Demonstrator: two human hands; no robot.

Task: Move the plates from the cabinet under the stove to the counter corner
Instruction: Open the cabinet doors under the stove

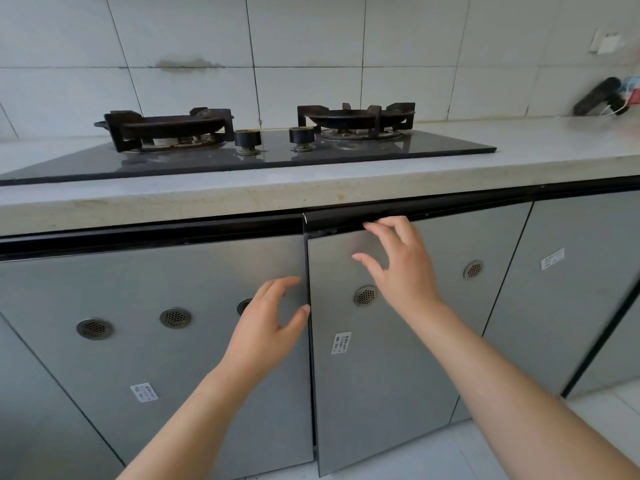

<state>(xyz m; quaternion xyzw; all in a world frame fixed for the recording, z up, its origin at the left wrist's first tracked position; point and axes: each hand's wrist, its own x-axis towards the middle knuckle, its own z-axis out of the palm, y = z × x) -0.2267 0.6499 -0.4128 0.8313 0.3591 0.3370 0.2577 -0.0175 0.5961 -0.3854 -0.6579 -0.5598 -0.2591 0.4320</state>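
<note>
Grey metal-faced doors fill the near field. My left hand hangs released in front of the seam between them, fingers loose, thumb tip at the standing edge of the right door. It holds nothing. My right hand is spread higher on that door, its fingertips on the black top rail, not wrapped round anything.

The right door stands slightly ajar at its left edge. The left door sits flush.

Plates: not in view. I judge them to be behind these doors, but the interior is hidden.

Beyond lies the counter with the stove set into it. At the far right a blurred dark object rests by the wall. I cannot tell whether that spot is the corner.

Risks noted:
- Fingertip contact on the rail is shallow. A pull could slip off and let the door fall back.
- My left thumb is at the door's edge and could be pinched if the door swings shut.
- Opening fast without sight of the shelf could jar any plates stacked close to the door.
- Plates lifted out could strike the overhanging counter lip.
</note>
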